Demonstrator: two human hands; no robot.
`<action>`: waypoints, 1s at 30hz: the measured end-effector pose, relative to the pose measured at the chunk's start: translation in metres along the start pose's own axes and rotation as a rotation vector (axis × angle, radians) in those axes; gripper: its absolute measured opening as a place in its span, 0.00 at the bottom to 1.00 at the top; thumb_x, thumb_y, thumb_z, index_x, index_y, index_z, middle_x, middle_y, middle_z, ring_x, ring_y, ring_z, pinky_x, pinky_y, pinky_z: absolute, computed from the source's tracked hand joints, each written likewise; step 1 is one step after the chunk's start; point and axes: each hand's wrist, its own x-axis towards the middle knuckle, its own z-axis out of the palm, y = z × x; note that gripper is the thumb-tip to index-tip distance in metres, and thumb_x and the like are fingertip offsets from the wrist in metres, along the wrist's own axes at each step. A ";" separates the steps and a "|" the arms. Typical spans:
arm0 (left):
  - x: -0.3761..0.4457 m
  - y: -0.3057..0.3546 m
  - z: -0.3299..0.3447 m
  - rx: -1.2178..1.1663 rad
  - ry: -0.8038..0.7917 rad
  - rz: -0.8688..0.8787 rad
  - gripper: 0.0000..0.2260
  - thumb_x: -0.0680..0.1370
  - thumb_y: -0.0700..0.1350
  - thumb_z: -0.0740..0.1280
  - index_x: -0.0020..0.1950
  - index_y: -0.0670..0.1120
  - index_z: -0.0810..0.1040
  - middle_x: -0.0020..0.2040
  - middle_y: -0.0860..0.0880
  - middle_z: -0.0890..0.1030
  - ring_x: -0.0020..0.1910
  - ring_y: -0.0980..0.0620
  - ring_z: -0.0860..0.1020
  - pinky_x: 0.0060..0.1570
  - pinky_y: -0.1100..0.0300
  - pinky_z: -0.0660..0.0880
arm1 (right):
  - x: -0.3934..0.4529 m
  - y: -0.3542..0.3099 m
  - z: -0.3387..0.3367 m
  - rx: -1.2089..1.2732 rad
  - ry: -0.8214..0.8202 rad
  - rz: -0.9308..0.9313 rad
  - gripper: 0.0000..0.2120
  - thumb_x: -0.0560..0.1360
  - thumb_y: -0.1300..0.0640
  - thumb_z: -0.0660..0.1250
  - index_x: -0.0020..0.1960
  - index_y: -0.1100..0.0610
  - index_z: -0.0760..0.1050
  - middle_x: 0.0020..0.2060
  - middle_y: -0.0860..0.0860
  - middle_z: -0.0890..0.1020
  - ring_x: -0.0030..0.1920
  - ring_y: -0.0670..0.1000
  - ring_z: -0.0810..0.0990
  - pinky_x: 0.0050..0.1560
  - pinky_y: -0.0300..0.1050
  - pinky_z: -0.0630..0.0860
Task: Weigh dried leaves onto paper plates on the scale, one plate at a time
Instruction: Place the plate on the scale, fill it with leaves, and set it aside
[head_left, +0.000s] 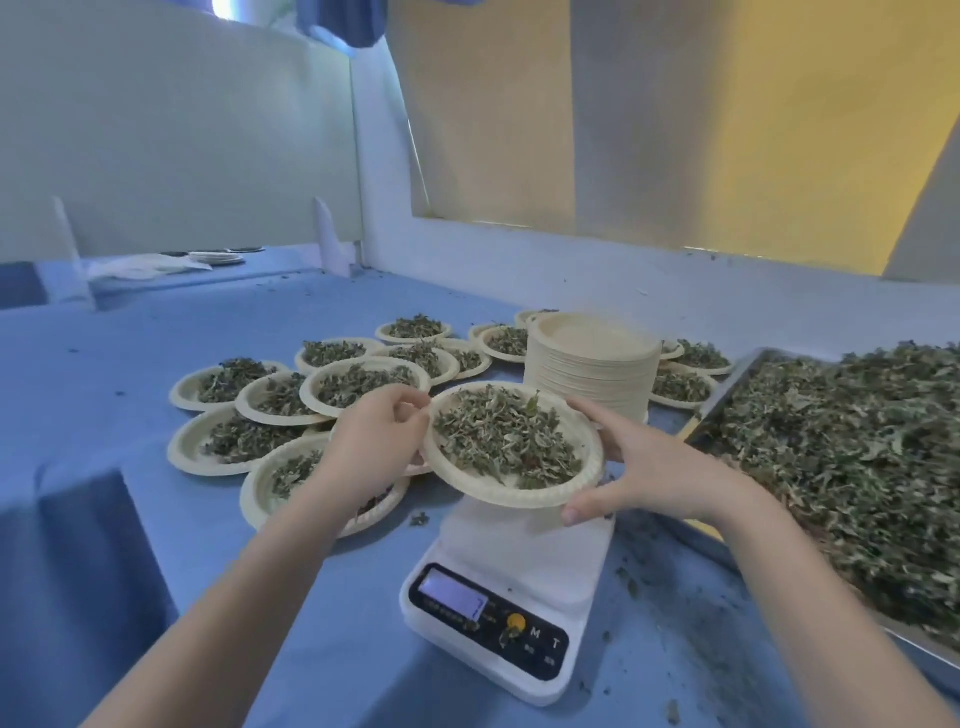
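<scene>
Both hands, left hand and right hand, grasp a filled plate just above the scale, a dozen-odd filled plates at ten o'clock, the empty stack and heaped tray still awaiting.

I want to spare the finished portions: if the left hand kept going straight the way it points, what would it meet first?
Probably the filled plate just beyond the left hand, which grips the held plate; depth is unclear.

My arms are bare from the bottom edge of view up to the wrists: no sleeves, watch, bracelets or rings. My left hand and right hand wear no gloves. The right thumbnail is short and unpainted.
</scene>
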 end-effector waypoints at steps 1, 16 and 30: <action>0.005 0.002 -0.006 0.008 0.006 0.005 0.08 0.79 0.42 0.61 0.56 0.49 0.77 0.40 0.54 0.80 0.31 0.59 0.79 0.35 0.64 0.76 | 0.005 -0.006 0.000 -0.007 0.001 -0.006 0.61 0.53 0.36 0.79 0.76 0.40 0.49 0.74 0.39 0.59 0.73 0.43 0.60 0.74 0.48 0.58; 0.098 -0.063 -0.113 -0.039 0.144 -0.140 0.06 0.78 0.39 0.63 0.50 0.48 0.78 0.32 0.53 0.82 0.31 0.53 0.82 0.49 0.47 0.79 | 0.165 -0.116 0.004 -0.252 -0.158 -0.083 0.56 0.60 0.42 0.79 0.77 0.49 0.50 0.74 0.43 0.60 0.73 0.49 0.61 0.71 0.49 0.62; 0.229 -0.173 -0.161 0.113 0.204 -0.277 0.11 0.79 0.38 0.63 0.61 0.39 0.73 0.41 0.41 0.83 0.46 0.42 0.82 0.53 0.48 0.77 | 0.399 -0.155 0.083 -0.364 -0.079 -0.042 0.38 0.70 0.64 0.72 0.76 0.56 0.58 0.71 0.55 0.68 0.66 0.57 0.70 0.56 0.44 0.70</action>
